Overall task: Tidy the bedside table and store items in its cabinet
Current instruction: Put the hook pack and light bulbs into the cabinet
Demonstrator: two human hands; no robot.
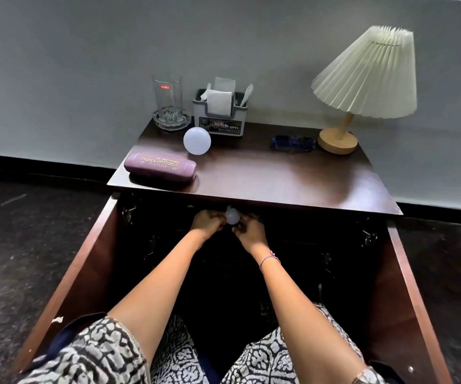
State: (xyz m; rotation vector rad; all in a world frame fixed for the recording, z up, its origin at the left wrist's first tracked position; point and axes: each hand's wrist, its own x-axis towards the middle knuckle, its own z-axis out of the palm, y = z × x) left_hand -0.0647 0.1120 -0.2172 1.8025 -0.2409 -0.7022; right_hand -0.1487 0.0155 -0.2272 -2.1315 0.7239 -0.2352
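A dark wooden bedside table (265,176) stands against the wall with both cabinet doors swung open. Inside the dark cabinet, just under the tabletop edge, my left hand (205,221) and my right hand (250,231) both hold a small white bulb (231,216) between them. On the tabletop lie a larger white bulb (197,141) and a purple spectacle case (160,165) at the front left.
At the back stand a glass (167,97) in a glass ashtray (171,119), a grey tissue holder (219,117), a blue toy car (293,142) and a pleated lamp (362,84). The open doors, left (85,259) and right (406,286), flank my arms. Dark carpet surrounds.
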